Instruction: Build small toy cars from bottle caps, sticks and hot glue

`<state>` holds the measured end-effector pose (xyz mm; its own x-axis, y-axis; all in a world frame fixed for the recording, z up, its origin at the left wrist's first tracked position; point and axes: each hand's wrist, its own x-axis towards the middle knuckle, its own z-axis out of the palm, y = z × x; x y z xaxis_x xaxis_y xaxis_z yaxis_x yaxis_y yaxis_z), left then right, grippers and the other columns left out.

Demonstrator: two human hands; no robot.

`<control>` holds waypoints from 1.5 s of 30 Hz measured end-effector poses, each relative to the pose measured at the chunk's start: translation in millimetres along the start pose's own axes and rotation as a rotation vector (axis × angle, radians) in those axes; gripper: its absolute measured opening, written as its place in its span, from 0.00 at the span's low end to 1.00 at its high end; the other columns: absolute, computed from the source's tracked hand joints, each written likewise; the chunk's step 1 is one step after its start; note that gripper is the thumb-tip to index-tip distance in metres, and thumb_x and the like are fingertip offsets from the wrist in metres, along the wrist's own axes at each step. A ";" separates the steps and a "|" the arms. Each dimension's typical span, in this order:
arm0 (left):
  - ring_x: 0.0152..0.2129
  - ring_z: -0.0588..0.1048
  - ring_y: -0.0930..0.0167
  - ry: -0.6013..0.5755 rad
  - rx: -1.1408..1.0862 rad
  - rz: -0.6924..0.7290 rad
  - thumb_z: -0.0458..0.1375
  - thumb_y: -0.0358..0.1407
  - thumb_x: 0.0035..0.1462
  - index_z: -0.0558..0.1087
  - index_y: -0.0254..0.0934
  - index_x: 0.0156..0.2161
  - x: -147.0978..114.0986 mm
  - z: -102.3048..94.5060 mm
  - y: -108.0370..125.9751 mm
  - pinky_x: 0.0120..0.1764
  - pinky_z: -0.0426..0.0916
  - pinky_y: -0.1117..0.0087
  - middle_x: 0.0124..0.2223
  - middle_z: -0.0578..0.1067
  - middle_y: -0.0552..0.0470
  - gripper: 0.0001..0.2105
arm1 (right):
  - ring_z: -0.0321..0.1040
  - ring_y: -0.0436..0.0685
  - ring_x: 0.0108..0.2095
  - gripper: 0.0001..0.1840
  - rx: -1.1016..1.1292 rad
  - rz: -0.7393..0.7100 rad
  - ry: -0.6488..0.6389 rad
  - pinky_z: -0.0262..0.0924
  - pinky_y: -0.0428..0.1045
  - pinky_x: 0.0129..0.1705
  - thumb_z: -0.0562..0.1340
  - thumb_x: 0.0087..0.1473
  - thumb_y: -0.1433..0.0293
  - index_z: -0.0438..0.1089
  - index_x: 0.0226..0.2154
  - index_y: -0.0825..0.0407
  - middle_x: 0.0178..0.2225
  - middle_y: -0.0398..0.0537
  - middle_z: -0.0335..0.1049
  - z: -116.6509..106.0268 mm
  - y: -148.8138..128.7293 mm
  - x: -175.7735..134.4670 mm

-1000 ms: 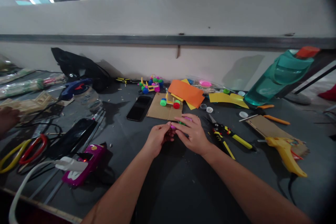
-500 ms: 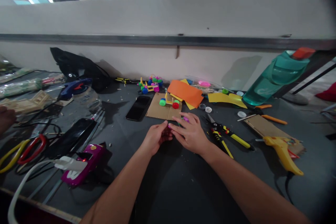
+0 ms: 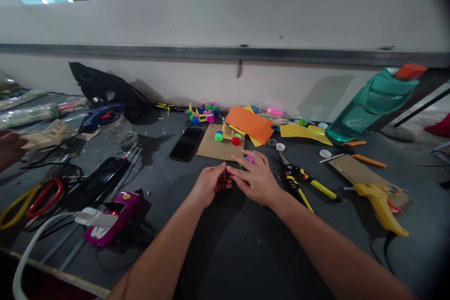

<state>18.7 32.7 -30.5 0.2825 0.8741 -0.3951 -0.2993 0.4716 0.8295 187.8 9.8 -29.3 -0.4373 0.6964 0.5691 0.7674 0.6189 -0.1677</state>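
My left hand [image 3: 210,186] is closed in a pinch above the dark table, thumb and fingertips on a small purple part. My right hand [image 3: 258,180] meets it there, its fingers curled over a small purple and green piece [image 3: 250,159] that is mostly hidden. What exactly the piece is I cannot make out. Just beyond my fingers lies a flat sheet of cardboard [image 3: 211,147]. On it stands a small toy vehicle [image 3: 228,137] with a yellow frame and green and red wheels.
Left of the cardboard lies a black phone [image 3: 186,144]. To the right are yellow-handled pliers [image 3: 305,180], a yellow glue gun [image 3: 378,204] and a teal bottle [image 3: 374,103]. A purple power adapter [image 3: 114,220] sits at left, and another person's hand [image 3: 10,147] touches a wooden model [image 3: 47,135].
The other person's hand at the far left has moved up and right, closer to the wooden model. My hands have stayed almost in place; the view has shifted very slightly.
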 end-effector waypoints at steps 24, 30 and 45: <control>0.19 0.71 0.75 0.004 0.028 -0.007 0.59 0.36 0.52 0.74 0.27 0.28 1.0 0.5 0.0 0.23 0.69 0.75 0.23 0.73 0.48 0.11 | 0.51 0.63 0.57 0.17 -0.040 0.004 0.013 0.46 0.64 0.55 0.57 0.54 0.66 0.69 0.46 0.39 0.55 0.42 0.62 1.3 3.0 -2.8; 0.20 0.71 0.75 0.005 0.052 -0.005 0.59 0.38 0.52 0.75 0.28 0.29 2.0 0.0 -1.4 0.24 0.68 0.74 0.24 0.73 0.48 0.12 | 0.55 0.61 0.54 0.17 0.090 0.104 0.093 0.51 0.60 0.53 0.59 0.53 0.64 0.68 0.47 0.43 0.51 0.45 0.67 9.8 7.7 -3.8; 0.24 0.69 0.74 -0.067 0.124 0.064 0.62 0.44 0.47 0.74 0.30 0.29 -3.7 4.6 -2.2 0.25 0.67 0.73 0.26 0.72 0.50 0.15 | 0.61 0.61 0.49 0.07 0.190 0.225 0.189 0.56 0.59 0.50 0.62 0.51 0.64 0.73 0.33 0.46 0.42 0.45 0.73 10.6 5.0 -1.2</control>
<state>22.5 28.0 -29.1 0.3279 0.8904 -0.3157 -0.2055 0.3934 0.8961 187.3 15.9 -39.4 -0.1590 0.7546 0.6366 0.7259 0.5264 -0.4427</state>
